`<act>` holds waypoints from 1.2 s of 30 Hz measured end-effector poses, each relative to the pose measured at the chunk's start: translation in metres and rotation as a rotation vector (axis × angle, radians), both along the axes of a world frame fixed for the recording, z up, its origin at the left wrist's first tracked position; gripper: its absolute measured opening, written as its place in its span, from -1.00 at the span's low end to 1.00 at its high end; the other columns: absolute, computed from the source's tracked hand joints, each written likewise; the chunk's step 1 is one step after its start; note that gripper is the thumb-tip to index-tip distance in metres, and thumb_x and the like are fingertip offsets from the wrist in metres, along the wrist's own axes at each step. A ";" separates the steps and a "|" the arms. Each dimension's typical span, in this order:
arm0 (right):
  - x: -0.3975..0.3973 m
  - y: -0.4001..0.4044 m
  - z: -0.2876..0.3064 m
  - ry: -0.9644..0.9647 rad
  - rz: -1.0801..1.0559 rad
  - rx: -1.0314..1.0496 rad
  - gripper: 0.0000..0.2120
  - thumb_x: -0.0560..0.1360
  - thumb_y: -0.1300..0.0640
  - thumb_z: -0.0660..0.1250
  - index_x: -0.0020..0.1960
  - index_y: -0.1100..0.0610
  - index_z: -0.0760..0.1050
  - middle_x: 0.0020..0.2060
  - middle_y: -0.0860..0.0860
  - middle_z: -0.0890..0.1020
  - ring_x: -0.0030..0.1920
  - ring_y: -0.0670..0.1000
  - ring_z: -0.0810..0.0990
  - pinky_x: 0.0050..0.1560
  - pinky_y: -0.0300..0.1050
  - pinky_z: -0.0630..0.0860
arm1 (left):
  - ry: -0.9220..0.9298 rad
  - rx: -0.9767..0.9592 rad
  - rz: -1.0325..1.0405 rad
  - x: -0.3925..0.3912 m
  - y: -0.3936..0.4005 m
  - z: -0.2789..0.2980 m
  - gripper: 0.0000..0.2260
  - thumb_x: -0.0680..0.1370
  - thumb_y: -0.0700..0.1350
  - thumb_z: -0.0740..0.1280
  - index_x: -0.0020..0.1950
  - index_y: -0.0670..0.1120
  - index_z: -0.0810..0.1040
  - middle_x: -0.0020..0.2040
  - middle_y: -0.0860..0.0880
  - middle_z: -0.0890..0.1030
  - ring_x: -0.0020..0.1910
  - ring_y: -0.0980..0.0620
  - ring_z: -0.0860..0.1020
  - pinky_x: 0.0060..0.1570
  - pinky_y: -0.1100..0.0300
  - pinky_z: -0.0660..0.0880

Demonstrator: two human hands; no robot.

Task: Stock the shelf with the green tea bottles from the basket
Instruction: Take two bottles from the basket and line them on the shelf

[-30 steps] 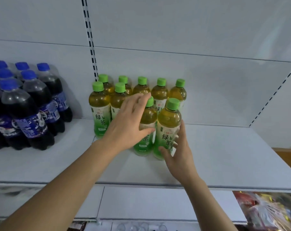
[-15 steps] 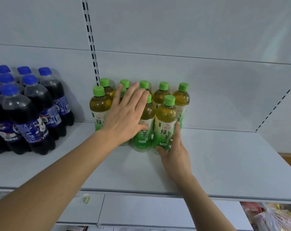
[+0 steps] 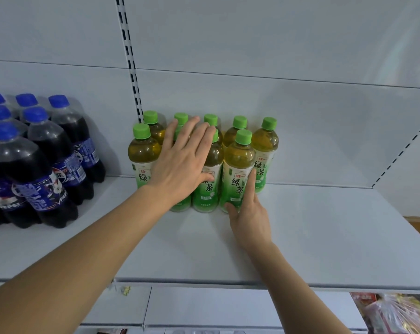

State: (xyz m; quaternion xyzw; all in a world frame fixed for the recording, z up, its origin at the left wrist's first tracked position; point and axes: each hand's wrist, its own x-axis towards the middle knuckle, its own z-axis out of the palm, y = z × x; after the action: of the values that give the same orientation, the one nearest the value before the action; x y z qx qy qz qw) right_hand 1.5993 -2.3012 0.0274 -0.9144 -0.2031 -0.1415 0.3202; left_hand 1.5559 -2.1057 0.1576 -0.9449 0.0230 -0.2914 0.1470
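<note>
Several green tea bottles (image 3: 237, 169) with green caps stand in two rows against the back wall of the white shelf (image 3: 312, 237). My left hand (image 3: 180, 165) lies flat with straight fingers against the front-row bottles and covers one of them. My right hand (image 3: 250, 213) touches the front-right bottle low on its label, index finger straight up along its side and thumb at its base. The basket is out of view.
A pack of dark cola bottles (image 3: 35, 160) with blue caps stands on the shelf at the left. Bare shelf stretches to the right of the tea bottles. Bagged goods (image 3: 396, 314) show on the lower shelf at bottom right.
Both hands have pushed the front-row bottles back against the rear row. The front-right bottle now stands close to the bottles behind it.
</note>
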 end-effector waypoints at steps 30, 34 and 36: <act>-0.039 -0.067 -0.001 -0.231 -0.251 -0.284 -0.27 0.70 -0.27 0.16 0.72 0.15 0.24 0.70 0.26 0.24 0.73 0.31 0.14 0.65 0.36 0.20 | -0.081 -0.152 -0.210 -0.020 -0.070 -0.040 -0.26 0.69 0.23 0.22 0.76 -0.13 0.13 0.75 -0.23 0.13 0.75 -0.25 0.07 0.66 -0.38 0.03; -0.068 -0.098 0.000 -0.204 -0.372 -0.317 -0.27 0.70 -0.26 0.16 0.72 0.14 0.24 0.71 0.25 0.22 0.73 0.29 0.12 0.66 0.37 0.18 | -0.039 -0.210 -0.350 -0.023 -0.100 -0.059 -0.28 0.71 0.21 0.19 0.75 -0.15 0.12 0.75 -0.24 0.12 0.75 -0.25 0.05 0.65 -0.36 0.07; -0.088 -0.115 -0.001 -0.146 -0.443 -0.362 -0.26 0.72 -0.29 0.09 0.75 0.11 0.17 0.74 0.22 0.14 0.76 0.26 0.02 0.70 0.34 0.09 | -0.013 -0.257 -0.438 -0.026 -0.120 -0.069 -0.30 0.70 0.19 0.22 0.74 -0.16 0.18 0.74 -0.24 0.17 0.74 -0.26 0.09 0.65 -0.36 0.10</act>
State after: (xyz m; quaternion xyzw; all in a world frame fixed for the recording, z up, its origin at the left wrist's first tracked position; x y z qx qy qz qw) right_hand 1.5109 -2.4161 0.0264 -0.9662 -0.0432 -0.2348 0.0977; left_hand 1.5295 -2.2253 0.0887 -0.9264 0.1891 -0.3230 -0.0408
